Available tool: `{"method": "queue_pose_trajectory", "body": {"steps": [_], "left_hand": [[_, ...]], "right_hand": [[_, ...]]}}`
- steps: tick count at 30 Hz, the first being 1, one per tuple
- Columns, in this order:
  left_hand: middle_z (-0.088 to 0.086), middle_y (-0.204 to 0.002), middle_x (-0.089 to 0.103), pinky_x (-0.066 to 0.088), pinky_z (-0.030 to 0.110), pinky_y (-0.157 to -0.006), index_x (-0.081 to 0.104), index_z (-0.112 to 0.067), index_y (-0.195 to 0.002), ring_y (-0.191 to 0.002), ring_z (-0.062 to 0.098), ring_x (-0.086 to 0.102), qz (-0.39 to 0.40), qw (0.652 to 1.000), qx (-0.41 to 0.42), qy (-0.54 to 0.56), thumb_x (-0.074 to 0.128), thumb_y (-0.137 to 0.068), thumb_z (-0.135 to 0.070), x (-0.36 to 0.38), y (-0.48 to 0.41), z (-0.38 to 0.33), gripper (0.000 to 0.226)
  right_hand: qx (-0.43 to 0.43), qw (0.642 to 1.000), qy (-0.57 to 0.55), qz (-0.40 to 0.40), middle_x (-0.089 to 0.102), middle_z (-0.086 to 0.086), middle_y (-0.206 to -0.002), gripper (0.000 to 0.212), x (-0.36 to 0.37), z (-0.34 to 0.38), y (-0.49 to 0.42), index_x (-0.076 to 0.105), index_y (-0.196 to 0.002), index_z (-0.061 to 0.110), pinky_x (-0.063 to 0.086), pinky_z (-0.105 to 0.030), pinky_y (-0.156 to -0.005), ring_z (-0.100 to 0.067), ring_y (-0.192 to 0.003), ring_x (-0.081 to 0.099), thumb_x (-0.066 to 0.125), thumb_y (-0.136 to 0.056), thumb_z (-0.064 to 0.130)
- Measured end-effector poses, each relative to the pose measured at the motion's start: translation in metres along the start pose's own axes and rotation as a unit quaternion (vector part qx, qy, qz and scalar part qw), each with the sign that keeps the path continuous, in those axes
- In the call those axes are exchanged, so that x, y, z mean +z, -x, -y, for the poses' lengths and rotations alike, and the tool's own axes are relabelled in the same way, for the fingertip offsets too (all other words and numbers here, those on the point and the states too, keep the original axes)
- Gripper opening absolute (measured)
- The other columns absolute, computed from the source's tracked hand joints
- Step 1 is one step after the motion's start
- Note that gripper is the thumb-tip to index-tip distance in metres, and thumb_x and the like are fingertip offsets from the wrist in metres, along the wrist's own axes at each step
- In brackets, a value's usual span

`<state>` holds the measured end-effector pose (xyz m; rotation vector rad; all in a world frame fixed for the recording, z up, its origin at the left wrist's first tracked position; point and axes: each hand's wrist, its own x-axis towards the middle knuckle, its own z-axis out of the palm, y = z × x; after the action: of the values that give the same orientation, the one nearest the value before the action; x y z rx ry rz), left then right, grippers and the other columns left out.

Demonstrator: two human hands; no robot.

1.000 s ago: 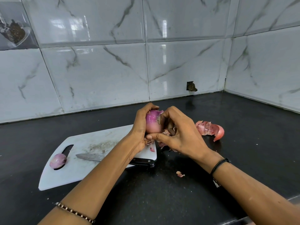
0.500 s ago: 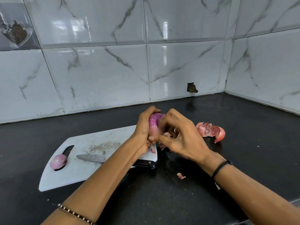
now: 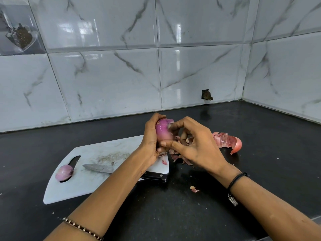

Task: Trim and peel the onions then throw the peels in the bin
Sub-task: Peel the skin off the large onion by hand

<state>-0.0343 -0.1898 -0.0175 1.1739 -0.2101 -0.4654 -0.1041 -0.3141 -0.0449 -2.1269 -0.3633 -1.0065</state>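
Now the left hand [image 3: 150,142] is gripping the onion [image 3: 163,130] with curled fingers [image 3: 158,117], while the right hand [image 3: 197,147] is pinching it between thumb and forefinger.

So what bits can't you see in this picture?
Head view only:
- Bin: nowhere in the frame.
- Onion: much of it is covered by the left hand and right hand.
- Knife: its middle is hidden under the left forearm.
- Tile picture, top left: cut off by the edge.
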Motion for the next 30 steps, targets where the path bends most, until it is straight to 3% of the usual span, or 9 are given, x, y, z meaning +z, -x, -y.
{"method": "queue_pose_trajectory", "body": {"steps": [4,7,14,22,30], "left_hand": [[0.002,-0.053,0.053,0.023,0.012,-0.03,0.062,-0.012,-0.082,-0.03,0.011,0.037,-0.005,1.0,0.014,0.023,0.047,-0.098,-0.036,-0.003,-0.003,0.0,0.033],[0.003,-0.052,0.054,0.02,0.014,-0.033,0.062,-0.013,-0.082,-0.033,0.014,0.039,-0.018,1.0,0.019,0.002,0.045,-0.098,-0.038,-0.005,-0.004,0.001,0.035],[0.018,-0.072,0.06,0.023,0.015,-0.028,0.06,-0.007,-0.09,-0.035,0.018,0.044,-0.027,0.999,0.021,-0.004,0.04,-0.099,-0.045,-0.015,-0.013,-0.002,0.044],[0.013,-0.07,0.059,0.023,0.015,-0.031,0.061,-0.013,-0.088,-0.036,0.018,0.042,-0.002,0.999,0.042,-0.023,0.04,-0.101,-0.039,-0.009,-0.01,0.002,0.035],[0.015,-0.071,0.056,0.024,0.015,-0.03,0.064,-0.014,-0.089,-0.035,0.016,0.045,-0.02,0.996,0.065,-0.054,0.037,-0.102,-0.037,-0.007,-0.012,0.005,0.038]], "right_hand": [[-0.005,1.0,0.0,0.001,0.066,0.006,-0.095,0.012,0.001,-0.004,-0.001,0.074,-0.102,0.016,0.052,-0.029,-0.071,-0.015,-0.077,0.061,0.076,-0.091,0.023],[-0.011,1.0,0.024,0.009,0.064,0.007,-0.094,0.008,0.002,-0.007,-0.001,0.072,-0.102,0.016,0.05,-0.026,-0.071,-0.013,-0.081,0.061,0.071,-0.095,0.018],[-0.018,0.999,0.047,0.011,0.059,0.016,-0.099,0.008,0.002,-0.006,0.0,0.066,-0.106,0.023,0.05,-0.027,-0.07,-0.014,-0.08,0.058,0.066,-0.098,0.024],[-0.013,0.999,0.045,-0.005,0.063,0.011,-0.097,0.012,0.002,-0.005,-0.001,0.07,-0.108,0.02,0.051,-0.028,-0.07,-0.016,-0.075,0.058,0.07,-0.096,0.022],[-0.009,0.997,0.075,0.036,0.057,0.012,-0.095,0.005,0.002,-0.006,0.0,0.062,-0.102,0.02,0.048,-0.029,-0.071,-0.009,-0.085,0.056,0.064,-0.098,0.018]]}}
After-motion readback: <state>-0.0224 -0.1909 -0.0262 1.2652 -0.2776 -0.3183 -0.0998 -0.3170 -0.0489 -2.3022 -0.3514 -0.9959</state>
